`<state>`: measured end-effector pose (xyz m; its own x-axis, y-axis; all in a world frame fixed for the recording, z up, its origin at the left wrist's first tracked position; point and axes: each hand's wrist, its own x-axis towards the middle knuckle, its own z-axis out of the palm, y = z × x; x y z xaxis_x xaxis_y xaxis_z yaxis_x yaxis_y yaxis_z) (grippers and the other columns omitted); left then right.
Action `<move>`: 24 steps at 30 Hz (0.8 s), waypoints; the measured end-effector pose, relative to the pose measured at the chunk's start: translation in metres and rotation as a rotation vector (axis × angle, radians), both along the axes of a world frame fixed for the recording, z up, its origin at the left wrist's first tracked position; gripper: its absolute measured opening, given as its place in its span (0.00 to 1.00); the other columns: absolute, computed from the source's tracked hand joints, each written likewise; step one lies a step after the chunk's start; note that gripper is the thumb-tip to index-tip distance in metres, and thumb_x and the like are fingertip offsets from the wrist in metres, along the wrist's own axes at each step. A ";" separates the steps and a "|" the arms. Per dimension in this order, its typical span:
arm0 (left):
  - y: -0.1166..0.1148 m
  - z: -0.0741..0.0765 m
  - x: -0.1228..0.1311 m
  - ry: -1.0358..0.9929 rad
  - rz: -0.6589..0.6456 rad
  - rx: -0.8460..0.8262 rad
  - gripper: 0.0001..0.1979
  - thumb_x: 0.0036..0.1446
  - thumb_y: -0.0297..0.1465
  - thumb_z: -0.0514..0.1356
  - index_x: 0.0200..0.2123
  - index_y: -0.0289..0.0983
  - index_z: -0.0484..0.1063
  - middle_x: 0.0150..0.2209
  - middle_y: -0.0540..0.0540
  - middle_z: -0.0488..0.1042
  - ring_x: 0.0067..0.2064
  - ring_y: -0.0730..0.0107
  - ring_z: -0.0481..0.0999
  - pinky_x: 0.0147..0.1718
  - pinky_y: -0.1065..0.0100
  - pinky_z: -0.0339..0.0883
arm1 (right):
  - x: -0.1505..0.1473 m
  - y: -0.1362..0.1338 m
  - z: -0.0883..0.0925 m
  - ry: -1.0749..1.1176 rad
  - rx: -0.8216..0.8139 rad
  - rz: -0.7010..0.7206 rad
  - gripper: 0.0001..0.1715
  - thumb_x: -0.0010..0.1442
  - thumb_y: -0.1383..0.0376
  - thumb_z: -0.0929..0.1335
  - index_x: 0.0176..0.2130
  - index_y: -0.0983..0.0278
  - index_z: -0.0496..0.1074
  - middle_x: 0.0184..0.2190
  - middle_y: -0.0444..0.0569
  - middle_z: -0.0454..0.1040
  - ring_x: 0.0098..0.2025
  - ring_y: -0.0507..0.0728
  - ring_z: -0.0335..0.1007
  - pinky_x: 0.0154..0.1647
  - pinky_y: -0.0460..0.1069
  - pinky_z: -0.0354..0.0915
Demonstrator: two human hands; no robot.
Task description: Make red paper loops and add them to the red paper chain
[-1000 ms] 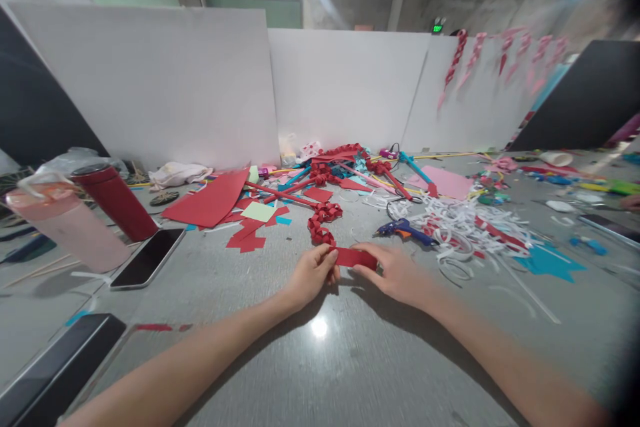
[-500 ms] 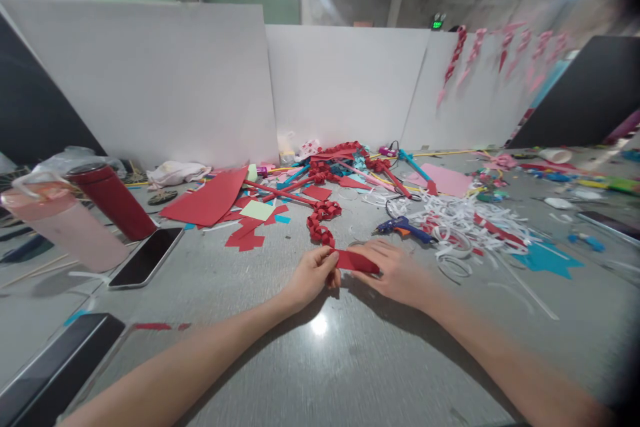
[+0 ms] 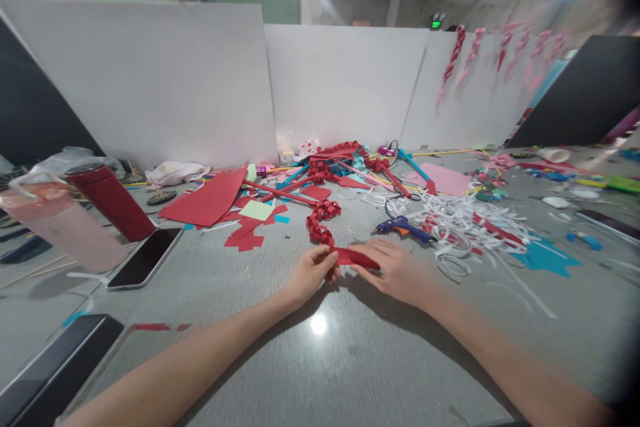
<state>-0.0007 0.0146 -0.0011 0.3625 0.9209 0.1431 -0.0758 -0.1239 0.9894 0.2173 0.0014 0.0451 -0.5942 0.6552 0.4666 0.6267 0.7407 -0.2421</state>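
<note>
We've got both hands on a flat red paper strip, front and centre over the smooth grey tabletop. Left hand: thumb and fingers pinching the strip's left end. Right hand: grasping the right end, thumb below. Folded red paper chain runs away from our left fingertips; the join is hidden, can't tell if attached. Dark blue glue gun with orange trigger lies just beyond our right hand, touching a tangled heap of thin white paper strips. Pale green paper square sits left of the chain, on red scraps.
</note>
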 end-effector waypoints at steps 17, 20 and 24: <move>0.007 -0.004 -0.013 0.265 0.534 0.249 0.12 0.69 0.39 0.55 0.42 0.38 0.73 0.38 0.45 0.79 0.35 0.66 0.78 0.37 0.66 0.68 | 0.002 0.009 -0.013 -0.167 -0.167 -0.093 0.04 0.67 0.68 0.67 0.37 0.62 0.68 0.38 0.50 0.73 0.43 0.59 0.70 0.46 0.54 0.64; 0.007 -0.004 -0.014 0.303 0.575 0.338 0.11 0.68 0.37 0.56 0.41 0.38 0.75 0.42 0.44 0.78 0.41 0.65 0.78 0.41 0.66 0.68 | 0.004 0.011 -0.017 -0.159 -0.159 -0.136 0.04 0.65 0.66 0.69 0.37 0.62 0.68 0.38 0.50 0.73 0.42 0.60 0.70 0.45 0.54 0.64; 0.008 -0.002 -0.013 0.320 0.631 0.396 0.10 0.68 0.35 0.56 0.37 0.37 0.74 0.40 0.44 0.76 0.42 0.65 0.74 0.39 0.67 0.68 | 0.005 0.013 -0.018 -0.167 -0.147 -0.131 0.06 0.68 0.66 0.67 0.35 0.61 0.68 0.37 0.50 0.73 0.41 0.60 0.71 0.44 0.55 0.64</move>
